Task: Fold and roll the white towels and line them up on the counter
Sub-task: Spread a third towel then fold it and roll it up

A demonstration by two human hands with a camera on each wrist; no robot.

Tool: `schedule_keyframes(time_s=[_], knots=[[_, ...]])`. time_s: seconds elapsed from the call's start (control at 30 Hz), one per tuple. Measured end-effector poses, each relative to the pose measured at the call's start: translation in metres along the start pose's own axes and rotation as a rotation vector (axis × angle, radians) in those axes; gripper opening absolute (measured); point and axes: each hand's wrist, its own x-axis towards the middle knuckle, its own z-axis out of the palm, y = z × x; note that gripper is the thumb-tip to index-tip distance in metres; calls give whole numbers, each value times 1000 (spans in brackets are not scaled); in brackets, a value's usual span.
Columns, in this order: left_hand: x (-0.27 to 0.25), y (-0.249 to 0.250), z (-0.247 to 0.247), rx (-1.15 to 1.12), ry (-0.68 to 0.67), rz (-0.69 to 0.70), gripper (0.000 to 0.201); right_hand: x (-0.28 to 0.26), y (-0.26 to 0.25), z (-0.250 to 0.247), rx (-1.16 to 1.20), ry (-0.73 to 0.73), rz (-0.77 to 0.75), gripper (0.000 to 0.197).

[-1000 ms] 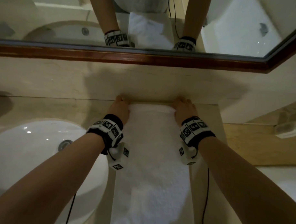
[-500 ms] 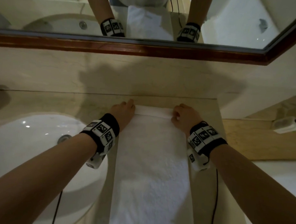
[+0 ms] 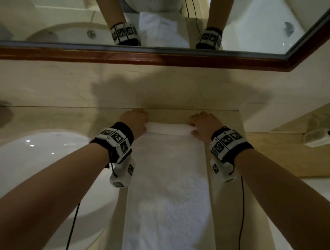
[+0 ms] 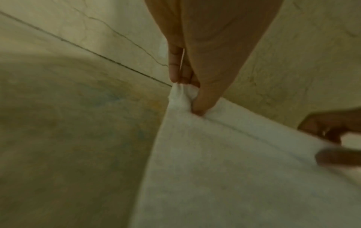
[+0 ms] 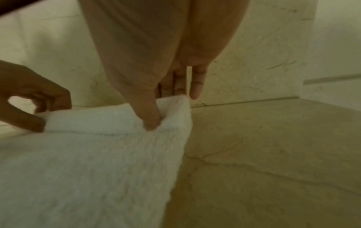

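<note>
Left hand (image 3: 134, 119): it pinches the far left corner of the long white terry towel (image 3: 169, 190); in the left wrist view the thumb (image 4: 203, 106) presses on top of the cloth and the other fingers are curled under the turned-over edge.
Right hand (image 3: 205, 124): it pinches the far right corner of the same towel; in the right wrist view the thumb (image 5: 150, 120) pushes into the small fold and the fingers (image 5: 195, 91) stand behind it.
Both hands together: they are at the same height, one at each end of the folded far edge, apart from each other by the width of the towel.
Towel: it lies flat as a narrow strip on the beige marble surface (image 3: 226, 115), running from the near edge of the picture toward the wall; only the far end is turned over into one thin first fold, close to the wall.
Wrists: each carries a black band with black-and-white square markers (image 3: 116, 140), and a thin black cable hangs down.
White round washbasin (image 3: 37, 167): set in the surface, just beside the towel on the left.
Mirror with dark wooden frame (image 3: 162, 58): on the wall above, it reflects both wrists and the towel.
</note>
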Motion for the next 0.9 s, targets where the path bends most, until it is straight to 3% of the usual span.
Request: schedule_keyframes(time_s=[0.17,0.33,0.43,0.5,0.57,0.63,0.7,0.8,0.9], knots=[[-23,20,11,215,17,176,39,-6,-3,11,10,168,-78,34],[-34,17,15,305,-73,221,33,-28,-10,33,52,205,-176,37],[-32,10,13,133,-148,165,28,-33,-10,20,121,134,-122,25],[-28,6,7,-54,-110,92,25,-32,-6,9,180,99,-59,25],[-23,3,3,-159,-81,17,36,-28,-4,1,232,54,-29,27],[-19,1,2,-197,-145,-35,51,-23,-5,-1,232,-33,-17,37],[-17,2,4,-115,-198,11,45,-20,-7,2,147,-106,-37,39],[-23,4,6,33,-136,102,41,-21,-8,3,-4,-57,-98,34],[-30,11,15,117,-30,156,42,-24,-7,6,-4,57,-96,32]])
